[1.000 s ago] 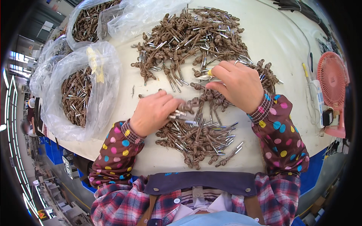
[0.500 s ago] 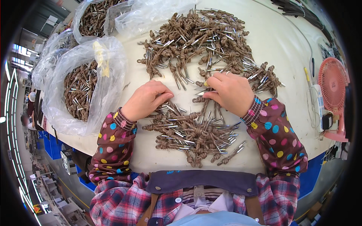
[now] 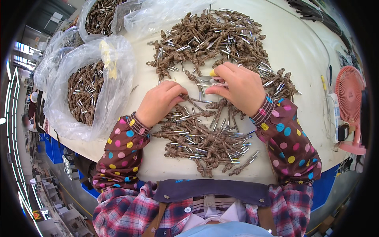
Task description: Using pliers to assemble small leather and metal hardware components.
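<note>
1. Clock positions are read from the worker's hands, with twelve straight ahead of the worker.
2. Front bag, nine o'clock: clear plastic, mouth gaping upward, rim crumpled. I see a heap of brown knotted cords with silvery tips inside. A pale yellow strip lies along its rim.
3. Rear bag, ten o'clock: clear plastic, holding more cords of the same kind. Loose clear plastic spreads beside it toward eleven.
4. Left hand: thumb and fingertips pinched together on one knotted cord, which trails toward three o'clock above the near pile.
5. Right hand: fingers curled around snips with a yellow part at the grip; the blades stand apart and point toward nine.
6. Far pile, twelve o'clock: a broad heap of tipped, knotted cords, loose on the pale table.
7. Near pile, six o'clock: a smaller heap between the forearms.
8. Pink fan, three o'clock: upright near the table's edge.
</note>
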`<state>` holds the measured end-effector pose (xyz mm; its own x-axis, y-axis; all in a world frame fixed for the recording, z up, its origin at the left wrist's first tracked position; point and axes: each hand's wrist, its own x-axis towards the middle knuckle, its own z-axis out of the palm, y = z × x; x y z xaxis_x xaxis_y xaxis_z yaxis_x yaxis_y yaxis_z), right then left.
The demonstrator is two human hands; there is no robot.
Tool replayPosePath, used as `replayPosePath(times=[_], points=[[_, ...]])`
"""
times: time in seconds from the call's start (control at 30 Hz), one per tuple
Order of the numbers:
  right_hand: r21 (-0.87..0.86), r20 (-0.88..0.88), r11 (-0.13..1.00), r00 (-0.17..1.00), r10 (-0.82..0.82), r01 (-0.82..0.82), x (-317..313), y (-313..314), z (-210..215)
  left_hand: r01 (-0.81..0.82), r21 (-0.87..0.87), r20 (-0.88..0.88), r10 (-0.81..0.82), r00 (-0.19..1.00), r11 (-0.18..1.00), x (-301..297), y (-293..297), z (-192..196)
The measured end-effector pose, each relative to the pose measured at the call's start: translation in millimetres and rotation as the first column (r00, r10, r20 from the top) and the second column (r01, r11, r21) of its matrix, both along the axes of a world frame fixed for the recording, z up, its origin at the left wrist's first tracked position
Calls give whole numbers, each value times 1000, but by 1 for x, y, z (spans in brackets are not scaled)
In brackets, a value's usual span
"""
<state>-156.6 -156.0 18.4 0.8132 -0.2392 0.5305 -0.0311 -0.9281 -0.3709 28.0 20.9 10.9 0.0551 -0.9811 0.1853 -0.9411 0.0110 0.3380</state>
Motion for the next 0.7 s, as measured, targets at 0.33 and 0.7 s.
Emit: replayPosePath(times=[0.33, 0.7], points=[[-281, -82, 956, 994, 70, -91, 10, 10, -5, 24, -146, -35, -29, 999, 989, -5, 13, 0], [-159, -30, 980, 992, -123, 116, -20, -12, 2, 16, -47, 177, -7, 984, 999, -7, -31, 1]])
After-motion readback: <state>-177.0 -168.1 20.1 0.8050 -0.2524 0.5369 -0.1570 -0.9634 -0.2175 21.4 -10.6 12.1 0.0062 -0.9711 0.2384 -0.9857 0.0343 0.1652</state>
